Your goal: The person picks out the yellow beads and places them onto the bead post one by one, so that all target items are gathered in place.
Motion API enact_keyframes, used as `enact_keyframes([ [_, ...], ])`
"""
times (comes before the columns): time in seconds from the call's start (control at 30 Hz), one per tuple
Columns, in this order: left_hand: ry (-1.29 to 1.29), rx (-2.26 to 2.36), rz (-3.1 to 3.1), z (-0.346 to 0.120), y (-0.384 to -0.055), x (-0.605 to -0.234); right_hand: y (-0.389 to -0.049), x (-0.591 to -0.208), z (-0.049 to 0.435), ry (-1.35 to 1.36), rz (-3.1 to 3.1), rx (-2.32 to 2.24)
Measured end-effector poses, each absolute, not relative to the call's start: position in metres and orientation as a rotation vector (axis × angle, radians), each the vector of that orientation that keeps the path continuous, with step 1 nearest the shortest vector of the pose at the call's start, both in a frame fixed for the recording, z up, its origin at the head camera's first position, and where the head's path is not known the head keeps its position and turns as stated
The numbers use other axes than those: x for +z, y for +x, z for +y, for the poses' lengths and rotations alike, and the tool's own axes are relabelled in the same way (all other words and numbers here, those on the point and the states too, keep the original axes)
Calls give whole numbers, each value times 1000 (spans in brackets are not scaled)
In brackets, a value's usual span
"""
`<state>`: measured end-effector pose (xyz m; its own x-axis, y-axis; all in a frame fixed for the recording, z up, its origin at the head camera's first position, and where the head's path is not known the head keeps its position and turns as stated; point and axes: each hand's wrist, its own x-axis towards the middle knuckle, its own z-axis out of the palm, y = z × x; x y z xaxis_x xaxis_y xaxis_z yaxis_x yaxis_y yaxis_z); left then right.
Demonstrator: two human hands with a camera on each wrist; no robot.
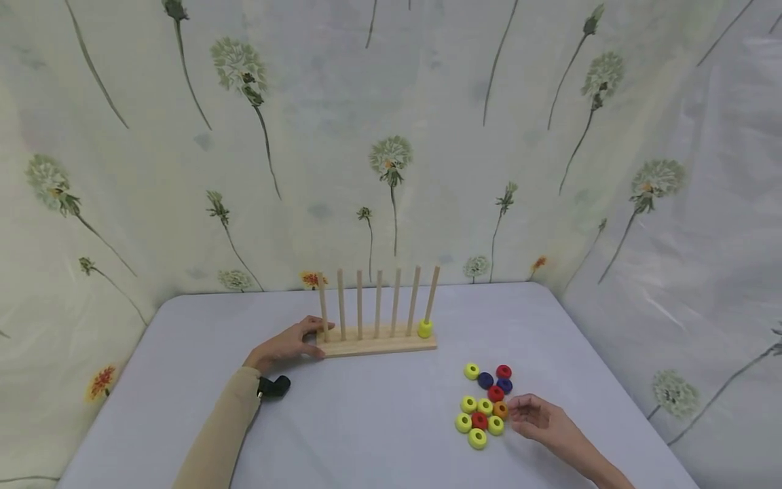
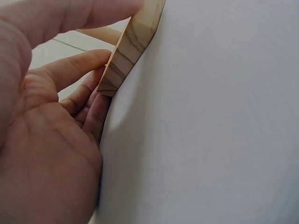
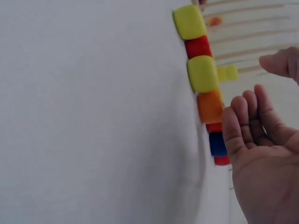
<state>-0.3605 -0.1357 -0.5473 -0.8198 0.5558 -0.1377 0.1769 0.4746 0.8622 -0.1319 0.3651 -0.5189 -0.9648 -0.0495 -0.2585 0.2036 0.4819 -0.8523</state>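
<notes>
At the far middle of the table stands a wooden peg rack with a row of upright pegs. My left hand grips its left end, thumb at the front and fingers behind; the left wrist view shows the thumb and fingers about the wooden base. Yellow beads sit low on the rightmost peg. My right hand hovers with loosely bent fingers and nothing between them, right beside an orange bead. In the right wrist view the fingertips overlap the row near the orange bead.
Loose beads lie on the table's right side: several yellow ones, a few red ones and two dark blue ones. A black strap device is on my left wrist. Flower-patterned cloth hangs behind the white table.
</notes>
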Motion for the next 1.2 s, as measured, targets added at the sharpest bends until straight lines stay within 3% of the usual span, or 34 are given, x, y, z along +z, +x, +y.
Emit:
enact_keyframes([
  [1.2,706,1279,2335,-137,-361,-546,-139,-538,347,30,2704,-1298],
])
